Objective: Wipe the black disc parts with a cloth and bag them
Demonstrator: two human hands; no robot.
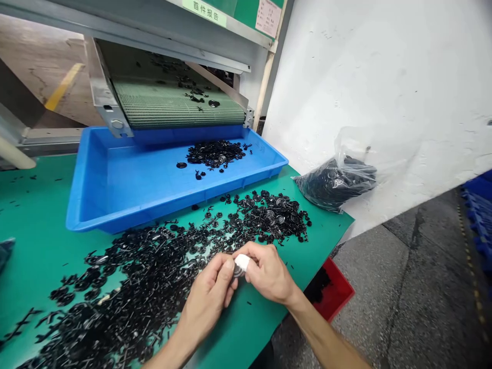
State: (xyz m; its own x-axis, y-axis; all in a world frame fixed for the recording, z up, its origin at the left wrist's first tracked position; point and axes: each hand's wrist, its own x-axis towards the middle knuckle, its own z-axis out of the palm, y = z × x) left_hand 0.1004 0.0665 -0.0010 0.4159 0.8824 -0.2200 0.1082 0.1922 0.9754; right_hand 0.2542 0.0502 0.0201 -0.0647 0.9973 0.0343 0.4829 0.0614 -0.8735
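Between my two hands is a small round black plastic part [238, 270]. My left hand [213, 287] pinches it from the left with thumb and fingers. From the right, my right hand [267, 271] has its fingers closed at the same part; white tape [242, 262] wraps one of its digits. Fingers hide much of the part. Just beyond and to the left of the hands, a wide heap of black plastic pieces [146, 277], round discs and thin branched bits, covers the green tabletop [253, 318].
A blue tray [154, 197] holding more black pieces stands below the end of a green conveyor belt [161, 105]. At the table's right corner sits a clear bag of black parts [338, 179]. Lower down, beside the table, is a red bin [338, 294]. A white panel [369, 77] rises at right.
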